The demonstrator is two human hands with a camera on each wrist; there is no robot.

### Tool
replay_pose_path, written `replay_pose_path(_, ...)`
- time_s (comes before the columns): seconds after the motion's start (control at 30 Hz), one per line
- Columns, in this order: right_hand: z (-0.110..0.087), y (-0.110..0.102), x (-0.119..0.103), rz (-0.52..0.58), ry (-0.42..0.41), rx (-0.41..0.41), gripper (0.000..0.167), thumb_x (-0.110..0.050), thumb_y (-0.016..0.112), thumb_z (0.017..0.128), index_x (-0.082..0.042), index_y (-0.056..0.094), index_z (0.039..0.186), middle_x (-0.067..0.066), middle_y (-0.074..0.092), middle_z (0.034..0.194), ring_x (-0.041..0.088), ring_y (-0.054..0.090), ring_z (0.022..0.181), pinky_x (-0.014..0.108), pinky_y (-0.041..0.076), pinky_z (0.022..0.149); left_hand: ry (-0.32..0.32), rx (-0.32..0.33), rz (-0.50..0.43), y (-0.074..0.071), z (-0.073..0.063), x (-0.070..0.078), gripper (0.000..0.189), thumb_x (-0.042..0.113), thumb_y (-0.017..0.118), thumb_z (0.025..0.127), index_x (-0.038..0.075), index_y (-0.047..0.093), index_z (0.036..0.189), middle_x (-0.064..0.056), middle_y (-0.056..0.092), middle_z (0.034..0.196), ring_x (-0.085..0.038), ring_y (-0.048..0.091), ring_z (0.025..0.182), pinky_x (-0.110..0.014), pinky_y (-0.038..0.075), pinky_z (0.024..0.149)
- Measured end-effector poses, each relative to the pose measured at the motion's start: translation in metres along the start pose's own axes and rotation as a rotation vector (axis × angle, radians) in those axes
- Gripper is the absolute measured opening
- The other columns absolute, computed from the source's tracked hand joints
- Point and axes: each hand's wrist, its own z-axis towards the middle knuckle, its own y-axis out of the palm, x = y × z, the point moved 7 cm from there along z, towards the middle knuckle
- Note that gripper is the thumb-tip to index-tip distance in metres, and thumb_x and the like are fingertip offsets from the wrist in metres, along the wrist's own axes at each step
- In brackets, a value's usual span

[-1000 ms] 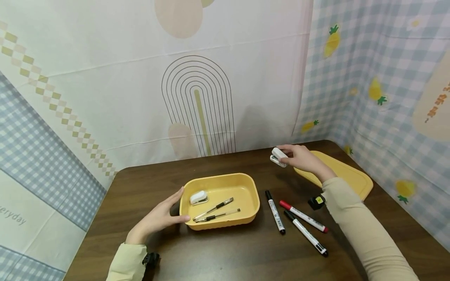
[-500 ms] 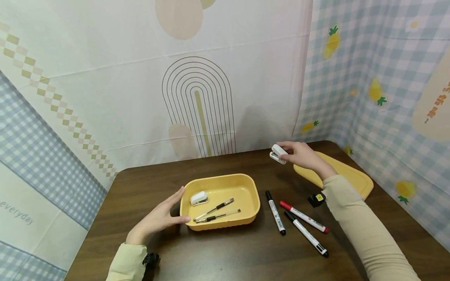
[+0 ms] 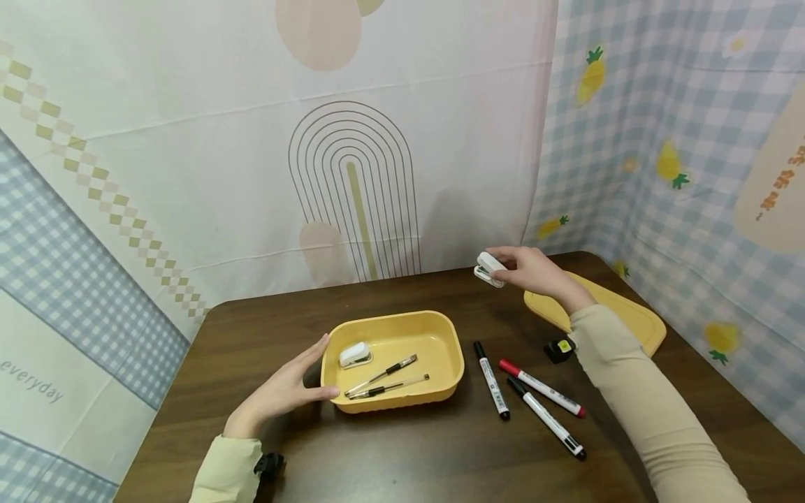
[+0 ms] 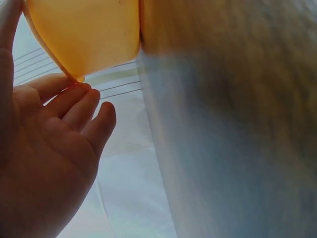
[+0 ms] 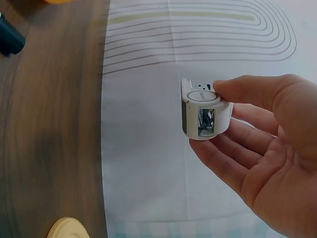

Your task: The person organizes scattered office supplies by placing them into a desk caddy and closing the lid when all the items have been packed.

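My right hand (image 3: 531, 271) holds a small white stapler (image 3: 490, 269) between thumb and fingers, raised above the back of the table. In the right wrist view the stapler (image 5: 205, 111) shows its metal end, with the thumb on one side and fingertips on the other. My left hand (image 3: 279, 388) rests at the left end of a yellow plastic box (image 3: 455, 349), its fingers spread and fairly straight, fingertips right at the rim. Inside the box lie another white stapler (image 3: 356, 355) and two clear pens with black grips (image 3: 393, 385).
Right of the box lie a black-capped marker (image 3: 492, 381), a red marker (image 3: 544, 389) and a second black marker (image 3: 547, 419). A yellow lid (image 3: 619, 314) lies flat at the back right, partly behind the right forearm. Patterned cloth hangs behind the table (image 3: 402, 454).
My right hand has risen and shifted slightly left with the stapler in its fingers. The left hand, the box and the markers stay where they were.
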Motion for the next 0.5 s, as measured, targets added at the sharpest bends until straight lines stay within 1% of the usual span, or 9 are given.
replay_pose_path(0.23,0.009,0.008,-0.015,0.008,-0.035,-0.021,0.052,-0.013,0.068,0.098,0.001,0.052,0.146,0.023,0.065,0.127,0.035,0.065,0.111,0.047,0.053,0.087,-0.019,-0.01,-0.016,0.002,0.0,-0.001,0.104,0.053,0.079,0.083,0.013,0.023,0.162,-0.006,0.021,0.166,-0.031,0.025,0.149,-0.056,0.028,0.115)
replay_pose_path(0.5,0.022,0.009,-0.037,-0.033,-0.085,-0.027,0.052,-0.014,0.067,0.098,-0.001,0.052,0.146,0.02,0.066,0.126,0.034,0.064,0.111,0.047,0.053,0.088,-0.008,0.004,-0.016,0.0,0.0,0.0,0.103,0.053,0.078,0.084,0.012,0.024,0.162,-0.011,0.023,0.166,-0.033,0.025,0.149,-0.058,0.028,0.114)
